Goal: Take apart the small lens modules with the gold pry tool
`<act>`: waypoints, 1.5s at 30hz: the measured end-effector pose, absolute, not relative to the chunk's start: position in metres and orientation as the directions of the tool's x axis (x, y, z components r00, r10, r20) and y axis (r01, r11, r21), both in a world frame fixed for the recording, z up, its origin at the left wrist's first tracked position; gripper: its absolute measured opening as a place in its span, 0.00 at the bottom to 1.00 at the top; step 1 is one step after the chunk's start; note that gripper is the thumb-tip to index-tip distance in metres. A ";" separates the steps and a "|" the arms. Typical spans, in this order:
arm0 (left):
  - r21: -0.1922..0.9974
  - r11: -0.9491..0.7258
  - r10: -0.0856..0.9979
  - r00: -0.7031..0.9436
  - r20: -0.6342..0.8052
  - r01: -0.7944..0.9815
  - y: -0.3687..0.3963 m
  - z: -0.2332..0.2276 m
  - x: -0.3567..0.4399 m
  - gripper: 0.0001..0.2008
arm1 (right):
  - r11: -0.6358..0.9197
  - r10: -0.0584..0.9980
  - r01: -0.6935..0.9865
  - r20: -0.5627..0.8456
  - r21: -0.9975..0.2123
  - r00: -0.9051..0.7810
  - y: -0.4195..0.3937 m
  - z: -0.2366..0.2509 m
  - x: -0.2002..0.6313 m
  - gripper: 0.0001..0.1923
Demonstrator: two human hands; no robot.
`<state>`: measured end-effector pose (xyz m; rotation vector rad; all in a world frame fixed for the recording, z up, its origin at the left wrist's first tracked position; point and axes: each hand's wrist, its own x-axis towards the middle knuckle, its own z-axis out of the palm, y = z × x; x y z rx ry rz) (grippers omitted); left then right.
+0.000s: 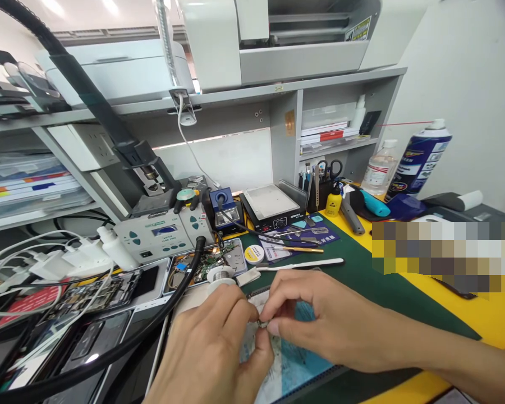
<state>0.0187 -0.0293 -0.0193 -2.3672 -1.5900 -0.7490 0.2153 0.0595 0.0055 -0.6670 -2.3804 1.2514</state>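
My left hand [219, 342] and my right hand [307, 314] meet at the lower middle of the view, thumbs and forefingers pinched. Between the fingertips is a tiny dark and silvery piece [261, 323]; its kind is too small to make out. Below both hands lies a blue and white sheet [307, 359] with a dark edge, on a green mat [374, 297]. A spool of solder wire [222, 276] stands just beyond my left hand. Past my right hand lies a white-handled brush [301, 265].
A hot-air station [168, 233] with its thick black hose [180, 292] curves across the left side over phones and boards. Behind stand a soldering iron stand [227, 213], a heating plate [273, 207] and a yellow bottle [333, 202]. A spray can [418, 160] stands at the right.
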 end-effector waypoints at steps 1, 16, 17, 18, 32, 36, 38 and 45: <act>0.119 -0.410 0.807 0.299 0.509 0.904 -0.030 -0.019 0.018 0.04 | 0.509 0.556 0.237 0.106 -0.828 -0.825 0.060 0.006 0.216 0.06; 0.138 -0.523 0.703 0.335 0.627 0.841 -0.033 -0.013 0.018 0.09 | 0.451 0.529 0.114 0.162 -0.885 -0.833 0.065 0.011 0.225 0.04; 0.159 -0.533 0.705 0.332 0.626 0.831 -0.033 -0.014 0.018 0.10 | 0.443 0.527 0.111 0.158 -0.890 -0.835 0.065 0.011 0.226 0.04; 0.178 -0.542 0.706 0.330 0.627 0.821 -0.034 -0.014 0.018 0.11 | 0.442 0.522 0.106 0.159 -0.891 -0.838 0.065 0.012 0.226 0.04; 0.219 -0.567 0.628 0.245 0.739 0.794 -0.033 -0.017 0.026 0.09 | 0.521 0.446 0.016 0.256 -0.854 -0.858 0.068 0.013 0.228 0.04; 0.258 -0.570 0.647 0.232 0.727 0.780 -0.034 -0.016 0.026 0.11 | 0.522 0.441 0.003 0.267 -0.853 -0.857 0.068 0.014 0.229 0.04; 0.247 -0.570 0.641 0.236 0.730 0.784 -0.034 -0.016 0.025 0.11 | 0.516 0.443 -0.004 0.271 -0.856 -0.854 0.068 0.014 0.228 0.04; 0.107 -0.563 0.601 0.317 0.733 0.820 -0.030 -0.017 0.025 0.09 | 0.574 0.417 -0.025 0.318 -0.819 -0.852 0.067 0.012 0.228 0.04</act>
